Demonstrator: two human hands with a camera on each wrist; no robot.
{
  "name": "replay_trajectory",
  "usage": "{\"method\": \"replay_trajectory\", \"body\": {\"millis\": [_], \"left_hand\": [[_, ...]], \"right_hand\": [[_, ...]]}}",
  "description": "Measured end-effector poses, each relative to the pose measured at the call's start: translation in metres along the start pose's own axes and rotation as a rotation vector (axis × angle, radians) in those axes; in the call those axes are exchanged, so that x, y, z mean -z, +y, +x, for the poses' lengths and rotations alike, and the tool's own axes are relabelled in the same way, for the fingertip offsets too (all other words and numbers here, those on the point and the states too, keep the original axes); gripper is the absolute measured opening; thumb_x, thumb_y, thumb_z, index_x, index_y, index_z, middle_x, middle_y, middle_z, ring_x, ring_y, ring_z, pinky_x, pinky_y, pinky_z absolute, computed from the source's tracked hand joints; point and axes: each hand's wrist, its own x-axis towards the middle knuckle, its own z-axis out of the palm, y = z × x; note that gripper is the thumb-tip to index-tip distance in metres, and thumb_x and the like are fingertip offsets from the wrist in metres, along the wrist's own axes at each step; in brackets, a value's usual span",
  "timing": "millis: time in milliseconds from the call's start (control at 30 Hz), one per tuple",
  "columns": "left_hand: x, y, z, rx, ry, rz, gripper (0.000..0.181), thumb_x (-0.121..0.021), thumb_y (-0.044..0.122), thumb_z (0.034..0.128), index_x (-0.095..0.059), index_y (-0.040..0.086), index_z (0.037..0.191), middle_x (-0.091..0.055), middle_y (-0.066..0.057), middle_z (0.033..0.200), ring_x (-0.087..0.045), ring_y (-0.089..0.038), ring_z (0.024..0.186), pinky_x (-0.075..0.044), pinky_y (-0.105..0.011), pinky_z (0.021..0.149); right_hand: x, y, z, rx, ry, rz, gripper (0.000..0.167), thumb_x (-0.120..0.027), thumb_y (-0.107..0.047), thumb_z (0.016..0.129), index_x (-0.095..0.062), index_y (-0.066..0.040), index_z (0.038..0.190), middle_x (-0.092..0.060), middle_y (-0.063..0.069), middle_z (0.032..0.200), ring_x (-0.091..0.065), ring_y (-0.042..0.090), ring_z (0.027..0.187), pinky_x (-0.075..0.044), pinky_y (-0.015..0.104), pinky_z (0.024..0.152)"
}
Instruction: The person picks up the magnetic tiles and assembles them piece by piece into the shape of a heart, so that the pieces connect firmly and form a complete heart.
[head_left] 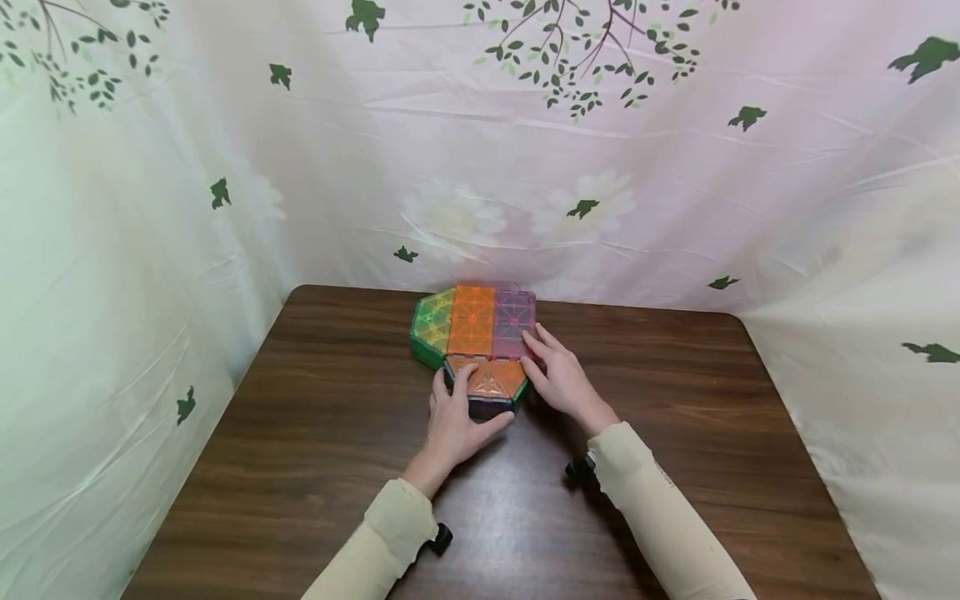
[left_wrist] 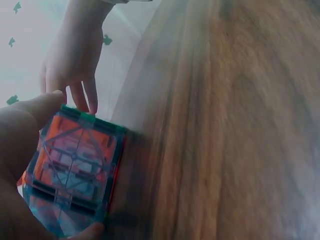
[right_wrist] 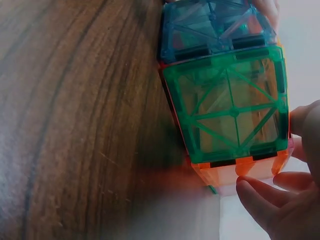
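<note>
A low box-like structure of translucent magnetic tiles lies near the table's far edge. Its top shows green tiles (head_left: 432, 321) at the left, orange tiles (head_left: 472, 321) in the middle, purple tiles (head_left: 513, 317) at the right and an orange trapezoid section (head_left: 491, 379) in front. My left hand (head_left: 453, 425) grips this front section, fingers at its left and top, thumb by the front corner. My right hand (head_left: 562, 375) touches the right side with extended fingertips. A blue side tile (left_wrist: 75, 157) faces the left wrist view; a green square tile (right_wrist: 232, 107) faces the right one.
The structure stands on a dark brown wooden table (head_left: 315, 433) with rounded corners. A pale curtain (head_left: 337, 167) printed with leaves, birds and flowers hangs behind and at both sides, close to the table's far edge.
</note>
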Motion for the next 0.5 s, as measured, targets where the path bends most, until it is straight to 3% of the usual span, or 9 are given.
{"method": "replay_trajectory", "body": {"millis": [167, 333, 500], "left_hand": [[-0.008, 0.004, 0.005, 0.003, 0.035, 0.025, 0.095, -0.087, 0.065, 0.0756, -0.038, 0.035, 0.152, -0.016, -0.029, 0.165, -0.036, -0.060, 0.137, -0.044, -0.073, 0.102], [-0.007, -0.003, 0.008, -0.014, 0.037, 0.043, 0.093, -0.086, 0.068, 0.0751, -0.040, 0.036, 0.149, -0.018, -0.028, 0.166, -0.038, -0.060, 0.138, -0.045, -0.072, 0.102], [0.001, -0.012, 0.012, -0.071, 0.004, 0.037, 0.088, -0.085, 0.070, 0.0745, -0.043, 0.040, 0.146, -0.017, -0.024, 0.168, -0.043, -0.058, 0.138, -0.047, -0.070, 0.102]], "right_hand": [[-0.001, -0.001, -0.004, 0.017, 0.037, -0.038, 0.054, -0.061, -0.030, 0.108, -0.051, -0.003, 0.154, -0.036, 0.025, 0.165, -0.049, 0.042, 0.143, -0.047, 0.057, 0.110], [0.001, -0.005, -0.012, 0.016, 0.052, -0.091, 0.053, -0.060, -0.032, 0.108, -0.054, -0.004, 0.152, -0.039, 0.024, 0.164, -0.053, 0.043, 0.140, -0.049, 0.058, 0.108], [0.002, -0.007, -0.023, 0.042, 0.115, -0.163, 0.048, -0.066, -0.031, 0.105, -0.063, -0.006, 0.146, -0.047, 0.026, 0.155, -0.066, 0.041, 0.119, -0.058, 0.057, 0.092]]}}
